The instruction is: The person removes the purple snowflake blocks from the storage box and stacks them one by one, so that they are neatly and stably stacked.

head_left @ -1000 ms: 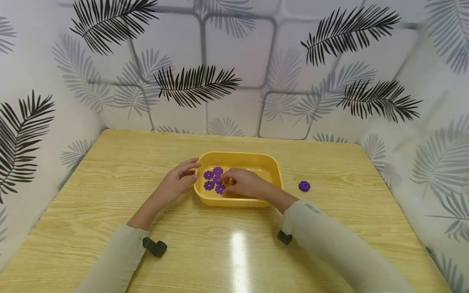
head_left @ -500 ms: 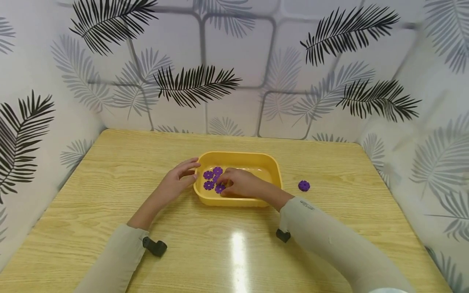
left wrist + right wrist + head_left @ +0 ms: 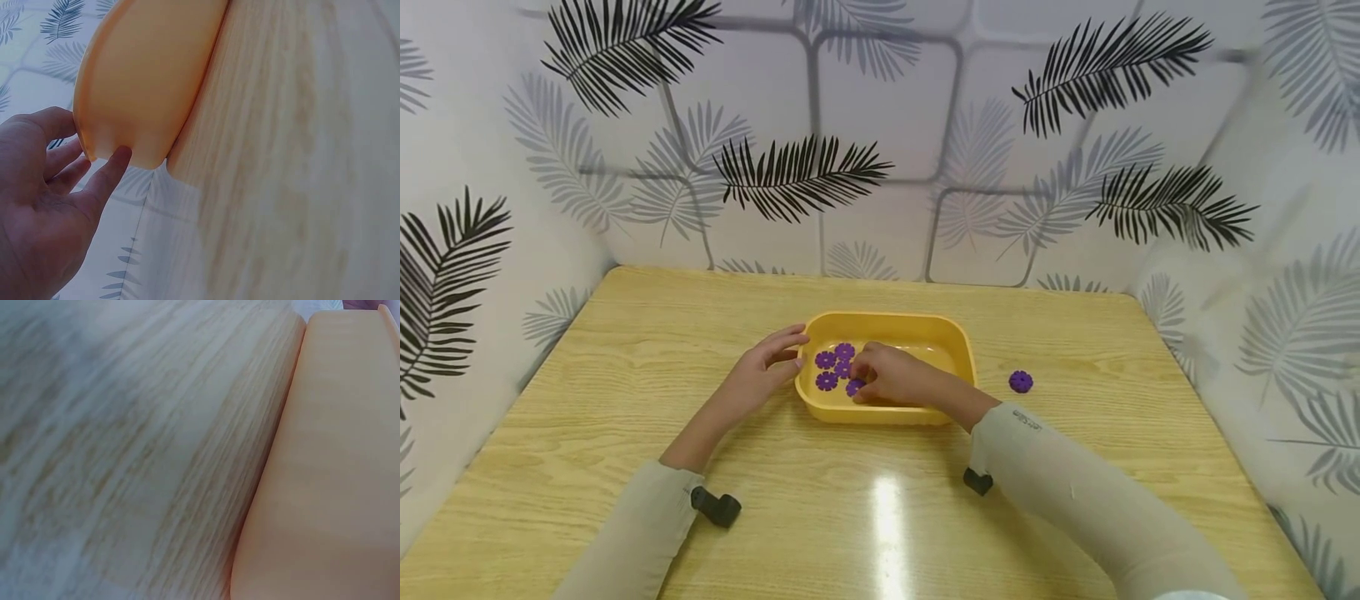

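Note:
In the head view a yellow plastic tray (image 3: 880,415) sits on the table, with several flat purple snowflake building discs (image 3: 827,381) at its left end. My left hand (image 3: 756,379) holds that end. Its thumb (image 3: 115,165) presses the outer wall of the tray while the other fingers bend around the rim. Reaching in over the near side, my right hand (image 3: 891,375) has its thumb and fingertips at a purple disc (image 3: 853,387), pinching its edge. The fingers cover part of this disc. The right wrist view catches only the tray's outer side (image 3: 331,456).
A small purple ball of joined discs (image 3: 1020,382) lies on the wooden table (image 3: 1097,467), to the right of the tray. White walls with a leaf pattern (image 3: 880,217) close off the back and both sides.
The disc at my right fingertips has shifted slightly to the right and is more covered by them. The left hand and the tray keep their place.

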The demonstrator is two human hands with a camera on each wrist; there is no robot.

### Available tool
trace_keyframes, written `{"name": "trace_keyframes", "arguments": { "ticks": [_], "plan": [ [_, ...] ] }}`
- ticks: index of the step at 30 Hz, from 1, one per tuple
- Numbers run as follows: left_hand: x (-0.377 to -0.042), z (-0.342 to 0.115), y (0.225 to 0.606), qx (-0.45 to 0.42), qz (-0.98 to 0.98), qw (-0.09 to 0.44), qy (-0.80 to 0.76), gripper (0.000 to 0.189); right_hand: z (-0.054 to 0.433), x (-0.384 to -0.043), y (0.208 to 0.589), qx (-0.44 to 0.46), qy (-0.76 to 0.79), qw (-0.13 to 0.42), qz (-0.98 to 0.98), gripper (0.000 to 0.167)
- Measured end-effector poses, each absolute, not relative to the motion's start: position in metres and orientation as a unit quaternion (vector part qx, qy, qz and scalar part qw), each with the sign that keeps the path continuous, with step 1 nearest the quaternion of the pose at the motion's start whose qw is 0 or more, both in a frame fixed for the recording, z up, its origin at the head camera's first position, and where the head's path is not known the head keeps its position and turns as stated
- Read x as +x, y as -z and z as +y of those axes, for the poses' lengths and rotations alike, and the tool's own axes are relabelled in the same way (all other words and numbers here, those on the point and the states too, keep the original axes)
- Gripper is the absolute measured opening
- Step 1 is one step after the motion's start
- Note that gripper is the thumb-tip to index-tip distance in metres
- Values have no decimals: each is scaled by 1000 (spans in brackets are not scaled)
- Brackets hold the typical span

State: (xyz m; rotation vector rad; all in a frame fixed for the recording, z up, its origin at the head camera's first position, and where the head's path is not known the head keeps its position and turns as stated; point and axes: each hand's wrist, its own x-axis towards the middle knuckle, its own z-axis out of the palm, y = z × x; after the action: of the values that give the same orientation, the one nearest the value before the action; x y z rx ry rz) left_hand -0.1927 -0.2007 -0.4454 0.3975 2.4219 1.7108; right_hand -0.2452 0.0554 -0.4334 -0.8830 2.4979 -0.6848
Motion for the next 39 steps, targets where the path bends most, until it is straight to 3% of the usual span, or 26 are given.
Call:
{"name": "trace_keyframes", "arguments": {
  "ticks": [22,32,39],
  "plan": [
    [-193,-200,446,133,809,68,-568,47,67,-253,427,-341,243,218,882,38],
    [-195,-200,449,130,809,72,-569,46,75,-254,428,-338,234,204,889,28],
    [-194,-201,447,131,810,71,-567,47,85,-255,423,-321,247,185,895,32]
  ]
}}
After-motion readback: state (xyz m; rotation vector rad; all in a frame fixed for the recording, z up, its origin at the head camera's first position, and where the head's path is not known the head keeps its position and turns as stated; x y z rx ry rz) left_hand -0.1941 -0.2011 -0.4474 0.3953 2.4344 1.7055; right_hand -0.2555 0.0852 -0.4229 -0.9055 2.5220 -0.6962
